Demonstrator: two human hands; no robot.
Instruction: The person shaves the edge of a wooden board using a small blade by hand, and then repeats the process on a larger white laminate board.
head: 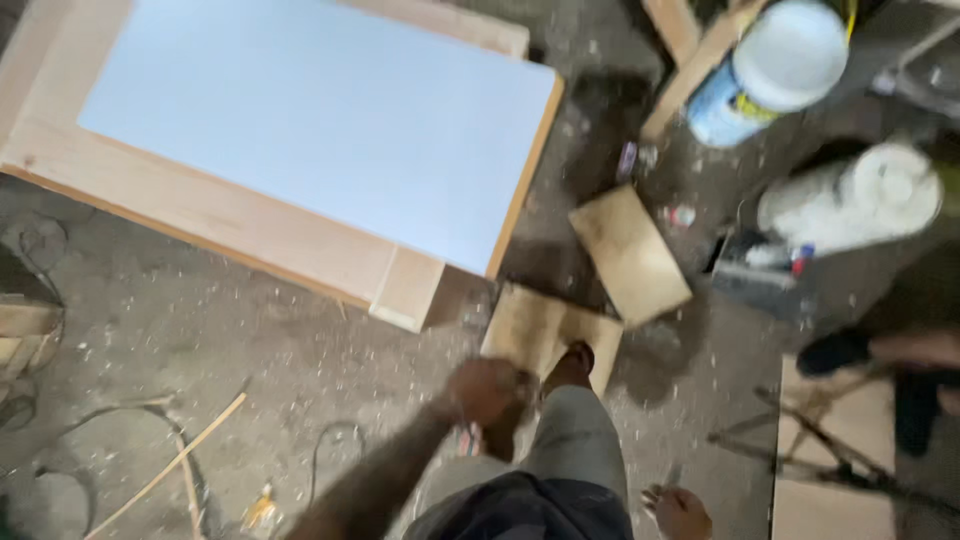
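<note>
My left hand (487,390) reaches down with its fingers curled, right at the near corner of a small worn wooden board (530,328) on the dusty floor. Blur hides whether it grips anything. My foot (570,364) in grey trousers rests on that board's near edge. Low at the bottom edge of the view, my right hand (678,512) hangs with fingers apart and nothing in it. A second small board (630,255) lies just beyond, tilted.
A large white panel (320,120) in a pale wood frame (200,205) lies at the upper left. White buckets (785,60) (850,200) stand at the upper right. Another person's dark shoe (835,350) is at the right. Cables (330,440) and a thin wood strip (170,465) cross the floor.
</note>
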